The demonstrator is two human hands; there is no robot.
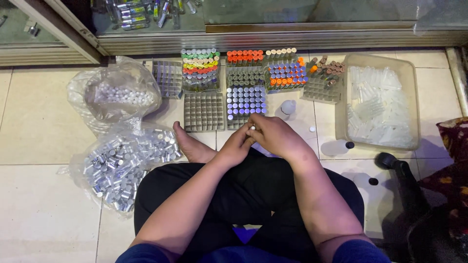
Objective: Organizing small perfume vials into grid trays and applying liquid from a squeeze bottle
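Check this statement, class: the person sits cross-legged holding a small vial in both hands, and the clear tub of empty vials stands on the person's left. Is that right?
Not quite. The head view shows the clear tub on the person's right. The rest holds: left hand and right hand together hold the small vial.

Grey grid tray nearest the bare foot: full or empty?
Empty. The grey grid tray shows only open cells, no caps or vials, unlike the rack of silver-capped vials beside it.
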